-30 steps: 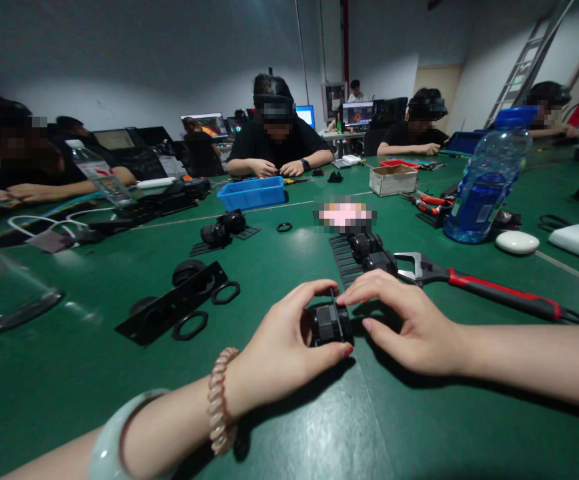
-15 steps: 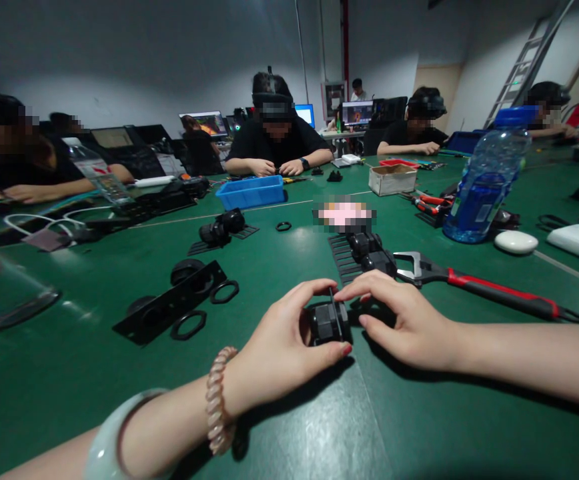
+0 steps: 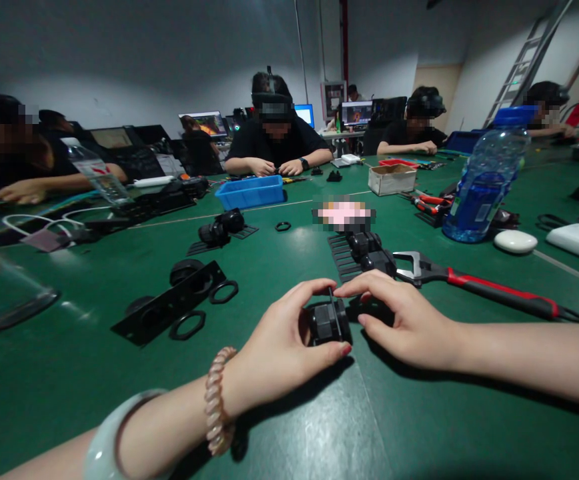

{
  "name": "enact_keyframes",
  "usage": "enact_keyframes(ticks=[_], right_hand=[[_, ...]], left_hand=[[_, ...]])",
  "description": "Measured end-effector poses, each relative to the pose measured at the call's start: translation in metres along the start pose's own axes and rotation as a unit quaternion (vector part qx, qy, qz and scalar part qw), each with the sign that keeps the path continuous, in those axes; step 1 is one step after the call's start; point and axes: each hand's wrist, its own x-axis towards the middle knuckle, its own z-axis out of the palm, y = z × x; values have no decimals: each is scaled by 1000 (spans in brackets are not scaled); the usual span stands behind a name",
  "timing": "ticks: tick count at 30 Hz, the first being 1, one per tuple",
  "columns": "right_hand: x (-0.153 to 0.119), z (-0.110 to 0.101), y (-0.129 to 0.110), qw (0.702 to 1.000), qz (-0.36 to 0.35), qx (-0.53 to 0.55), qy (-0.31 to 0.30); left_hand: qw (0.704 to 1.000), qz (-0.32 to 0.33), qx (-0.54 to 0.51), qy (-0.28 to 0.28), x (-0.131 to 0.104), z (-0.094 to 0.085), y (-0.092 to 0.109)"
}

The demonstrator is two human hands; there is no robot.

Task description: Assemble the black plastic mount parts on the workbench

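Note:
My left hand [image 3: 279,340] wraps its thumb and fingers round a black hexagonal cable gland [image 3: 323,323], which has a thin plate or flange standing near its right end. Just to the right, my right hand [image 3: 409,327] has its thumb and index finger apart. Its index fingertip is at the top edge of the flange; whether it touches cannot be made out. Two black hex lock nuts [image 3: 224,292] lie on the left beside a black plate [image 3: 157,313] with round fittings in it. Beyond my hands sit more black glands [image 3: 364,245] by a slotted plate [image 3: 342,260].
An adjustable wrench [image 3: 499,292] with a red and black handle lies at right. Behind it stand a large water bottle [image 3: 482,180] and a white oval object [image 3: 515,242]. A blue bin [image 3: 251,193] and a small box [image 3: 392,180] are farther back. Several co-workers sit round the green table [image 3: 299,420].
Both hands and the cable gland stay almost where they were. In the background, people have shifted slightly.

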Motion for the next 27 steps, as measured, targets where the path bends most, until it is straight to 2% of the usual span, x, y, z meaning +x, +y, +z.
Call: enact_keyframes(ticks=[9,27], right_hand=[[-2,-2,-2,999,-40,2,5],[-1,0,1,1000,-16,-8,0]], left_hand=[[1000,-2,13,-4,0,-1,-1],[1000,-4,-3,11,0,0,1]])
